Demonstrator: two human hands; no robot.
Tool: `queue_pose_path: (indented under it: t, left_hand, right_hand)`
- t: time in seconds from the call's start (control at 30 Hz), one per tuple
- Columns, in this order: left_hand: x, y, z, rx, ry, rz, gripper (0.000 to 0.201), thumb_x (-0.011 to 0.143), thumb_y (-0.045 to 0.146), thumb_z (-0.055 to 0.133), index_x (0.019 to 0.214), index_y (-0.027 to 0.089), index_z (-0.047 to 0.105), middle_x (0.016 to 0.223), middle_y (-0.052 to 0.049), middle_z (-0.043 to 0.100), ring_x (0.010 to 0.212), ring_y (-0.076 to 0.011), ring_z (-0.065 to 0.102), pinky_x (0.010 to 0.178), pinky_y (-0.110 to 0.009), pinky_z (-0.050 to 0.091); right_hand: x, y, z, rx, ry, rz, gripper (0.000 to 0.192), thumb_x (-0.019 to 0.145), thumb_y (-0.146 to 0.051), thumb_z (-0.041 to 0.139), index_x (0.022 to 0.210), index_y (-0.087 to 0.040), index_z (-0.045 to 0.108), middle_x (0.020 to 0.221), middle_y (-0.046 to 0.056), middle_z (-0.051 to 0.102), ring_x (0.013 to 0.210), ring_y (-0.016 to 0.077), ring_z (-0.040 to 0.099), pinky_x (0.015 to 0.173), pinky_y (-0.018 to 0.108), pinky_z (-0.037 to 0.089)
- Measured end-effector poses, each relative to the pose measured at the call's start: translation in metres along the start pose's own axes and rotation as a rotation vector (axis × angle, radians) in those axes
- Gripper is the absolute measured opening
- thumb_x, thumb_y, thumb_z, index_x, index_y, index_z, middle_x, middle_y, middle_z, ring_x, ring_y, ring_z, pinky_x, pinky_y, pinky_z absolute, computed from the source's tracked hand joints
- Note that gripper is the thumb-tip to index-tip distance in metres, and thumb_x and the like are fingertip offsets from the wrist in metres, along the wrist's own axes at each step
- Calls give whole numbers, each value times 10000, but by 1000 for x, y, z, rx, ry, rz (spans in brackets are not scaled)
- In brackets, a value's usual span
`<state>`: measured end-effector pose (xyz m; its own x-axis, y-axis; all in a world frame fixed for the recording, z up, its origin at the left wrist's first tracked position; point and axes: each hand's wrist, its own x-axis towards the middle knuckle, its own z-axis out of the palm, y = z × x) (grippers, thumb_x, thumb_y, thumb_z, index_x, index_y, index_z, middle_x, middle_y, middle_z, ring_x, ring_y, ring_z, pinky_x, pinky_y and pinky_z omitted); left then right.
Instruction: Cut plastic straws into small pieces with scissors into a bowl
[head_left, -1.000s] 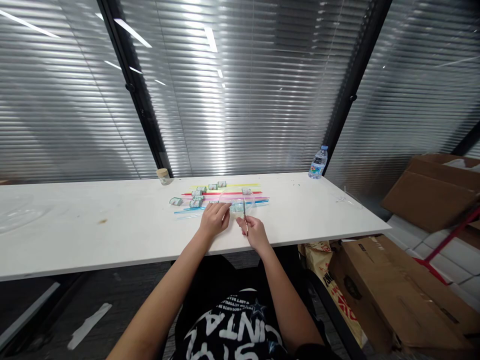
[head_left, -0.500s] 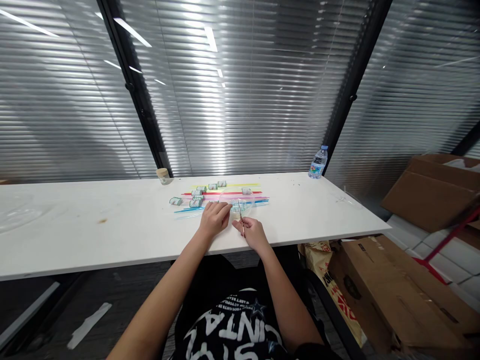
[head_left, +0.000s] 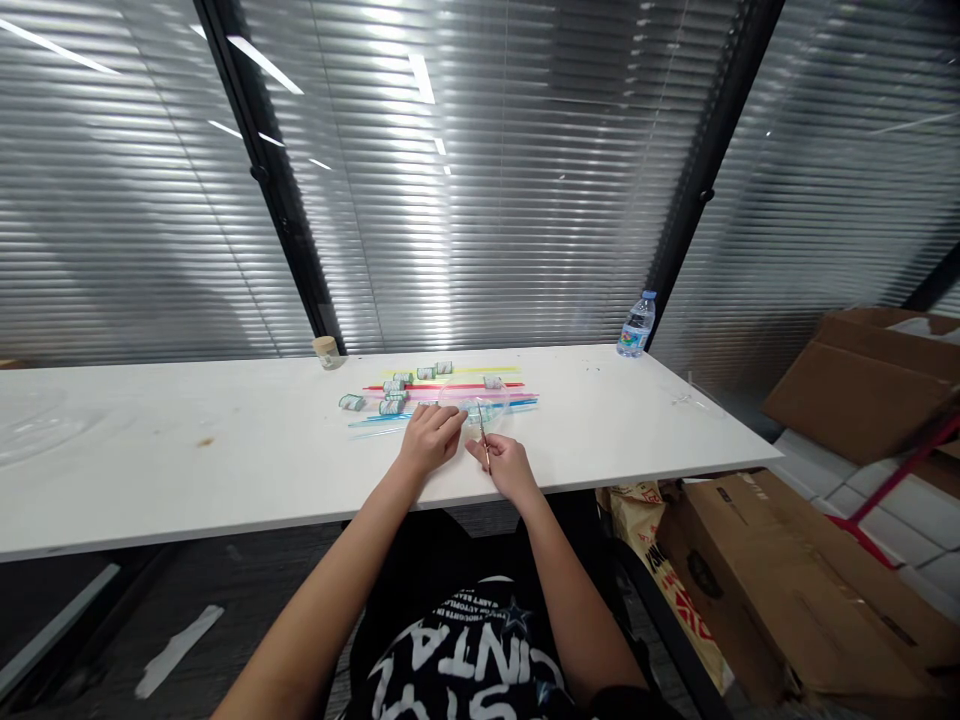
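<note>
The right hand [head_left: 507, 464] pinches a thin, stiff, light tool [head_left: 482, 432] mid-shaft beside the left hand [head_left: 430, 437], which presses flat on a flimsy clear dish [head_left: 480, 404] at the table's [head_left: 225, 470] near edge.

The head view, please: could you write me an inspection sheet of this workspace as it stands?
Surface: long white table, with a small brownish stain left of centre.
Job's things: coloured straws laid side by side; small green-and-white rolls among them; a thin stick-like tool.
Clutter: water bottle at the far right edge; small beige cup at the far edge.
Hands: left hand rests palm down by the straws; right hand holds the thin tool upright.
Cables: nothing seen.
Surroundings: closed blinds behind glass; cardboard boxes on the floor to the right.
</note>
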<state>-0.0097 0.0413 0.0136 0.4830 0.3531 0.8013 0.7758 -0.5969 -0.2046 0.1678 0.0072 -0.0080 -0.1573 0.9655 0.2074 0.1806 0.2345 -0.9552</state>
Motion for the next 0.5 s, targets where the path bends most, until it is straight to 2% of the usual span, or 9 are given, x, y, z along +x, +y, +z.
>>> queue_pose_path:
  t: [0.3, 0.5]
  left_hand:
    - [1, 1, 0, -5, 18, 4, 244, 842, 118, 481, 992, 230, 638, 872, -59, 714, 733, -196, 604, 640, -358, 336]
    - [1, 1, -1, 6, 71, 48, 254, 829, 93, 494, 1000, 220, 632, 867, -56, 713, 718, -194, 593, 637, -351, 328]
  right_hand:
    - [0, 1, 0, -2, 5, -7, 482, 770, -631, 606, 589, -204, 471, 510, -38, 397, 495, 115, 330, 501, 247, 285]
    - [0, 0, -1, -2, 0, 9, 487, 770, -642, 599, 600, -203, 476, 510, -40, 397, 499, 115, 334, 502, 244, 285]
